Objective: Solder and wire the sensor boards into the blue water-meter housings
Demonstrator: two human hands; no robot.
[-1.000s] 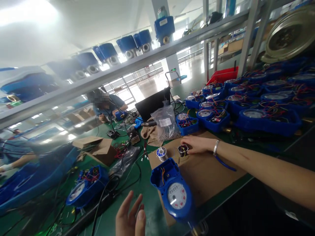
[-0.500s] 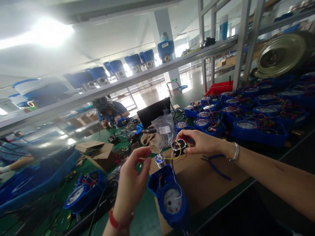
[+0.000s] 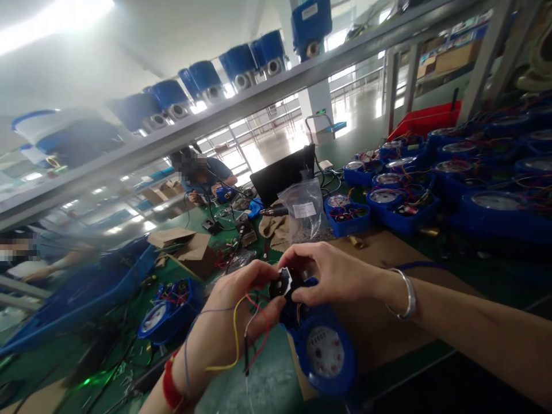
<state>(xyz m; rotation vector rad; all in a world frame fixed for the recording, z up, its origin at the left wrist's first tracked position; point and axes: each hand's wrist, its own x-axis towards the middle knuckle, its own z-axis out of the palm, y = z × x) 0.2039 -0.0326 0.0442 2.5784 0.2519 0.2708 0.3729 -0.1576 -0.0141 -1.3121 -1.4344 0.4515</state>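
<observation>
Both my hands meet over a blue water meter (image 3: 347,368) with its wiring compartment facing away from me. Between the fingertips of my left hand (image 3: 235,302) and my right hand (image 3: 334,273) is a small black module with a white edge (image 3: 281,283). Loose yellow, red, white and purple wires (image 3: 237,333) trail from it across my left hand and wrist. My hands cover part of the meter's compartment, where thin orange wires show. Beneath the meter lies a brown cardboard sheet (image 3: 383,328).
Many wired blue meters (image 3: 401,201) crowd the right side; another meter (image 3: 166,313) sits at left. Behind my hands are a clear plastic bag (image 3: 304,210), a cloth (image 3: 273,227) and an open carton (image 3: 187,250). A shelf (image 3: 241,103) crosses above. A co-worker (image 3: 207,175) sits opposite.
My left hand, empty before, has come in and closed on the module. My right hand has brought it left and lower. The wires now hang leftward; the solder spool is hidden.
</observation>
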